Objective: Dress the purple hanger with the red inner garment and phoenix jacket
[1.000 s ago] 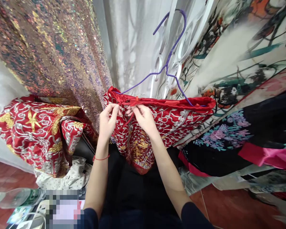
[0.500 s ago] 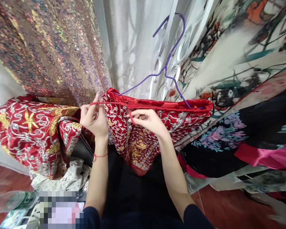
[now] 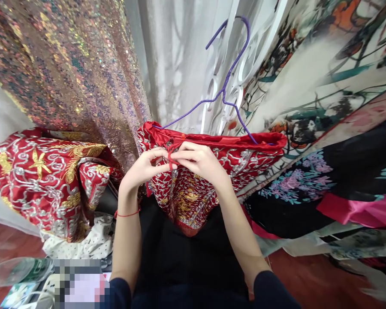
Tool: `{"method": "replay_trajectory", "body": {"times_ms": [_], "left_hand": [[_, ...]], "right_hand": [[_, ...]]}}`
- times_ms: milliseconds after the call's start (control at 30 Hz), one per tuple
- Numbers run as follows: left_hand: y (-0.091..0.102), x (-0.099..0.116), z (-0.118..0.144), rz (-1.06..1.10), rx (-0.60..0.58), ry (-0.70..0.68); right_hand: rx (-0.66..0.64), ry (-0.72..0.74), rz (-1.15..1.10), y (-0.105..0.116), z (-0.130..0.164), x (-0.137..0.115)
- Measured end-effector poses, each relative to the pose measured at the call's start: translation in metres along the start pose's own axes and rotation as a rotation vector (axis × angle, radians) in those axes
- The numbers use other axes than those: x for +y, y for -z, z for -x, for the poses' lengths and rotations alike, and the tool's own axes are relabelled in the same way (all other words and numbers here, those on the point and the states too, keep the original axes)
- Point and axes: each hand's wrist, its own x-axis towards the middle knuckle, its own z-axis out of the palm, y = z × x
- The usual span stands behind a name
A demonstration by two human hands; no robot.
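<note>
Back from the side, left hand [image 3: 144,167] meets right hand [image 3: 201,162]; both pinch the thin red ribbon tie [image 3: 170,158] on the red embroidered garment [image 3: 231,161], draped over the purple wire hanger [image 3: 227,81]. No legible writing.

Sequined fabric [image 3: 70,68] left, white curtain [image 3: 176,60] centre, reddish floor [image 3: 309,274] below.

Costume storeroom: sequined fabric [image 3: 67,64], embroidered robes [image 3: 45,180] hanging.
</note>
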Motion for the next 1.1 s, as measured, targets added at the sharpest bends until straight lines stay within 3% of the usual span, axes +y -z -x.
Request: {"method": "replay_trajectory", "body": {"times_ms": [167, 300, 400, 567, 700, 767, 833, 900, 1033, 1100], "left_hand": [[-0.007, -0.009, 0.0, 0.11, 0.098, 0.057], [-0.014, -0.013, -0.001, 0.186, 0.192, 0.056], [-0.017, -0.014, -0.003, 0.223, 0.337, 0.003], [-0.017, -0.016, -0.007, -0.085, 0.651, -0.103], [-0.015, -0.022, -0.009, -0.322, 0.904, -0.133], [-0.014, -0.028, -0.009, -0.365, 0.97, -0.149], [-0.013, -0.034, -0.008, -0.362, 0.938, -0.15], [-0.014, -0.04, -0.006, -0.283, 0.826, -0.146], [-0.017, -0.043, -0.005, 0.077, 0.6, -0.172], [-0.017, -0.041, -0.006, 0.194, 0.505, -0.133]], "right_hand": [[0.045, -0.022, 0.3, -0.009, -0.002, -0.005], [0.142, -0.072, 0.337, -0.018, -0.002, -0.007], [0.257, -0.123, 0.319, -0.017, 0.001, -0.005], [0.409, -0.201, 0.314, -0.006, 0.009, 0.0], [0.421, -0.213, 0.44, -0.001, 0.015, 0.005], [0.414, -0.216, 0.497, 0.001, 0.019, 0.007], [0.407, -0.24, 0.511, 0.003, 0.023, 0.008], [0.369, -0.277, 0.468, 0.005, 0.025, 0.008], [0.263, -0.272, 0.299, 0.006, 0.024, -0.001], [0.271, -0.253, 0.248, 0.005, 0.022, -0.007]]}}
